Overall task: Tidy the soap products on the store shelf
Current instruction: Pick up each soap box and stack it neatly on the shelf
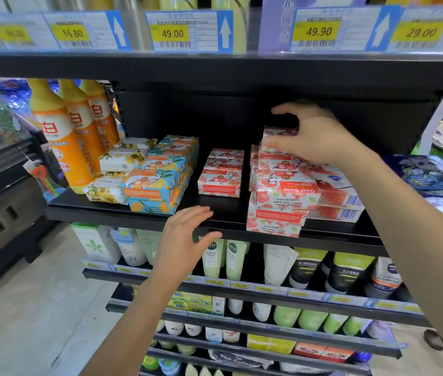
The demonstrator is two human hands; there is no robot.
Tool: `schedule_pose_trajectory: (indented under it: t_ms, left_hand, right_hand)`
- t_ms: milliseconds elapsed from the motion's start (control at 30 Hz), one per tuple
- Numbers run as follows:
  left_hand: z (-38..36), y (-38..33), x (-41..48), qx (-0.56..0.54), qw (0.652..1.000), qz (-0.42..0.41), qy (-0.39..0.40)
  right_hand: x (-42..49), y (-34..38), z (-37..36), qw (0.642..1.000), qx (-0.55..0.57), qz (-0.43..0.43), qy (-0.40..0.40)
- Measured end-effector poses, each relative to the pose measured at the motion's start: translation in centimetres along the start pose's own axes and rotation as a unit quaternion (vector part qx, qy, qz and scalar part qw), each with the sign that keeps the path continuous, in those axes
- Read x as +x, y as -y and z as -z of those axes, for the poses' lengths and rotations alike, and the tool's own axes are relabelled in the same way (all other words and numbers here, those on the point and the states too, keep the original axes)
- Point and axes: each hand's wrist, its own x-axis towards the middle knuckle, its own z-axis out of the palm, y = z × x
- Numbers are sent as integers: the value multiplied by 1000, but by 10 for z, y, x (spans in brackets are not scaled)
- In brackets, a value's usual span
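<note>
1. Black metal shelf (84,206) carries the soap products; the rail above shows yellow price tags (172,33) reading 16.80, 49.00, 49.90 and 29.00, each near a white arrow on blue.
2. Right part of shelf: tall uneven stack of red-and-white cardboard soap boxes (282,202); print sits upside down, legible as "Goat Soap" and "Pomegranate Goat's milk soap"; lowest box overhangs the shelf's front edge.
3. Right hand (315,134) grips the top soap box (276,134) of that stack; thumb on the near face, fingers arched over the top; index finger lifted clear.
4. Left hand (185,234) holds nothing; fingers straight and together, tips at the shelf's front lip; contact with the lip cannot be told; the hands are well apart.
5. Mid-shelf: short stack of the same red-and-white boxes (221,175), "Goat Soap" upside down on one; apart from its neighbours.
6. Left of it: blue-and-orange fruit-print cartons (160,175), stacked; text too blurred to read.
7. Further left: white-and-yellow floral wrapped bars (117,164); behind them orange plastic bottles (62,142) bearing a large red "白".
8. Shelf below: pale green tubes (223,259); labels unreadable.
</note>
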Motion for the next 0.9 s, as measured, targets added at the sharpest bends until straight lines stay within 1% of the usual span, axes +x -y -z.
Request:
schedule_pose_trajectory:
  t_ms: [67,133,233,300,433,600,700,900]
  left_hand:
    - [-1,1,0,-5,1000,-5,-4]
    - [-2,3,0,-8,1000,-11,-8]
    - [-2,5,1,-10,1000,-15,-12]
    - [-3,6,1,-13,1000,-16,-12]
    - [-4,8,2,-19,1000,-21,-12]
    - [-5,11,2,-24,999,-24,-16]
    - [-7,11,1,-25,999,-26,-19]
    - [-8,13,0,-25,999,-33,-25]
  right_hand:
    - [2,21,-3,996,-2,85,26]
    - [11,40,-12,987,-12,130,91]
    - [35,59,-35,967,-55,121,218]
    - [52,64,-50,951,-98,120,268]
    - [79,74,-67,922,-200,132,304]
    - [100,80,-88,891,-269,115,348]
    - [105,78,-99,885,-274,100,363]
    - [102,78,-105,887,-271,82,365]
